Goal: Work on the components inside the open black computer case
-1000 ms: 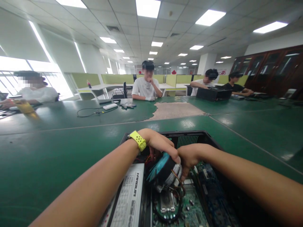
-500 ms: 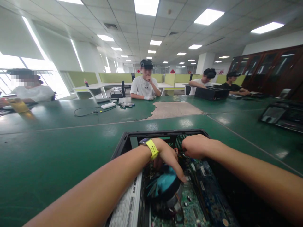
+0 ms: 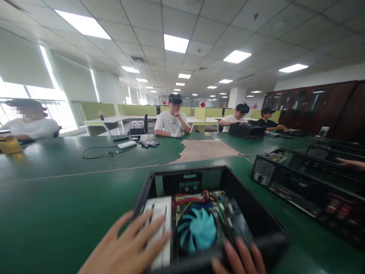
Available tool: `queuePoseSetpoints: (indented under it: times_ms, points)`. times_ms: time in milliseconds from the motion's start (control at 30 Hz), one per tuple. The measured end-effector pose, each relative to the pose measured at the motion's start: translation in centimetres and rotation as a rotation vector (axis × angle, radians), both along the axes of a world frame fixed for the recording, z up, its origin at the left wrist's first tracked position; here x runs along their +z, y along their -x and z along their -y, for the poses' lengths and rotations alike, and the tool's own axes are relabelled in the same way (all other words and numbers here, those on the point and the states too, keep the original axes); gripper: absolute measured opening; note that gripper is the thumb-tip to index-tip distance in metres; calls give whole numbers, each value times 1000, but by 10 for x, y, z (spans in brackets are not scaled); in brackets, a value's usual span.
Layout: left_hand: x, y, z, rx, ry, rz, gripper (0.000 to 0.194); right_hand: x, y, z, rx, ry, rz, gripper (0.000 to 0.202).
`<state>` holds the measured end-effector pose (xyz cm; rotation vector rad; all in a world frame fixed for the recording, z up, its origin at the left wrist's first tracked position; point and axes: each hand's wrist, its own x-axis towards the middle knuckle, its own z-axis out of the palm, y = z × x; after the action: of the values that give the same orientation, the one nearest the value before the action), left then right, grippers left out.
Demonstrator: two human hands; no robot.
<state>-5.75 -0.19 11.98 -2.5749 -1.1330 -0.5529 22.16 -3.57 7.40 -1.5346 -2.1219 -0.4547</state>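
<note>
Resting left hand spread on computer case | right hand fingertips on rim

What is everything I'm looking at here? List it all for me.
open computer case: 1, black, on the table right in front, lid off
cooler fan: 1, blue blades, inside the case, middle
power supply: 1, white label, inside the case, left side
wires: a bundle, red and yellow, behind the fan
second computer case: 1, black, on the table to the right
table: 1, green top with a worn brown patch, fills the room's middle
white box with black cable: 1, far left on the table
seated people: 4, across and at the sides
left hand: 1, fingers spread, over the power supply
right hand: 1, fingers on the case's near edge
</note>
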Motion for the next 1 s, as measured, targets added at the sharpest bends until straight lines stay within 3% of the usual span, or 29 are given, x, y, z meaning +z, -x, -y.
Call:
queuePoseSetpoints:
  times_ms: [67,133,200,267,333,400,500,633,733,833,933,1000]
  points:
    - [11,-27,-31,87,5,68,43,11,23,-48,-94,59,-14,56]
    - [14,-59,-51,124,-3,103,43,25,49,-71,-248,310,-55,55]
    - [5,-82,-58,102,-13,129,41,38,64,-65,-164,443,-67,48]
    - [-10,-85,-57,78,-27,170,36,48,57,-38,-38,483,-90,45]
    - [-27,-72,-53,104,-26,203,32,56,26,-11,-7,428,-124,44]
    - [-41,-51,-50,170,10,207,30,61,-23,-2,-85,251,-121,45]
    - [-56,-26,-44,209,92,179,28,60,-98,-23,-261,-29,-20,53]
    - [-66,-15,-35,214,136,163,25,38,-153,-61,-323,-33,35,51]
    - [-64,-15,-31,209,165,156,23,23,-160,-72,-430,-146,59,53]
    - [-53,-19,-33,185,183,160,23,20,-156,-73,-515,-192,43,53]
    - [-35,-29,-38,130,187,172,24,22,-157,-62,-440,-226,20,50]
    - [-20,-40,-44,63,191,171,29,21,-158,-47,-317,-275,-5,48]
